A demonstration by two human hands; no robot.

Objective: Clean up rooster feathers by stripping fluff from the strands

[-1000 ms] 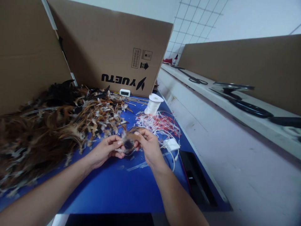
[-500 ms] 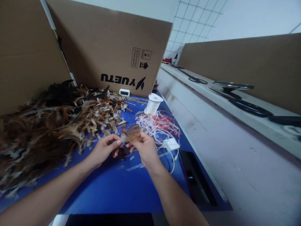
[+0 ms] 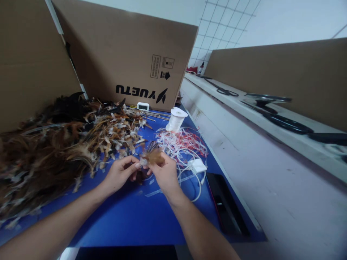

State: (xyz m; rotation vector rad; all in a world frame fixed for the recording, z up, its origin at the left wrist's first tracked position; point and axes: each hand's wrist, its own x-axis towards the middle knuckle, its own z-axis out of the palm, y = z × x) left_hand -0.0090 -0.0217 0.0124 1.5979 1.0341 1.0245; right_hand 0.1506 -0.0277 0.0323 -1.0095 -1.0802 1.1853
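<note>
Between my two hands is a small bunch of brown feathers (image 3: 152, 156), its pale fluffy base toward the left. My left hand (image 3: 123, 171) pinches that base between thumb and forefinger. My right hand (image 3: 165, 172) has its fingers closed on the feathered side, close to the left fingertips. Both hands are just above the blue table (image 3: 130, 220). A wide heap of brown and black feathers (image 3: 54, 148) lies to the left, with smaller tied-looking tufts along its right side. Some fingertips are hidden behind the feathers.
A white spool (image 3: 176, 119) stands behind tangled white and red strips (image 3: 187, 142). A white adapter (image 3: 197, 165) with cable and a black tablet-like slab (image 3: 227, 204) lie right. A small digital display (image 3: 142, 106) sits before the cardboard panel (image 3: 130, 50). Scissors (image 3: 226, 92) rest on the ledge.
My right hand has shifted slightly and turned, bringing its fingers closer to the left fingertips. The feather bunch has tilted a little between them. My left hand stays nearly in place.
</note>
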